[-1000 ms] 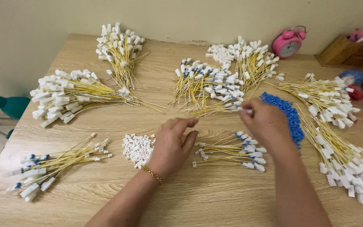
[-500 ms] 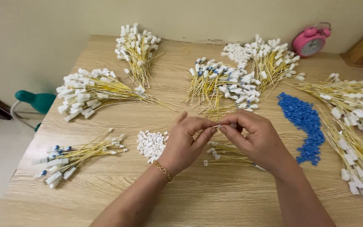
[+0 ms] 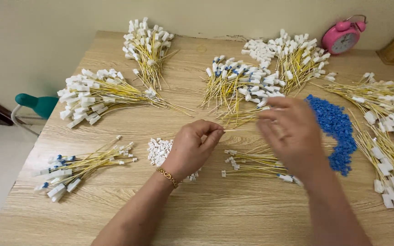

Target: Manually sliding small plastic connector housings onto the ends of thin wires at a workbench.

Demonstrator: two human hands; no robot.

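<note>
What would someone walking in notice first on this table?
Probably the many fanned bundles of yellow wires with white plugs spread over the wooden table, and the bright heap of blue beads right of centre. In the middle, the left hand pinches a single yellow wire while the blurred right hand hovers beside it. A pink alarm clock stands at the back.
</note>
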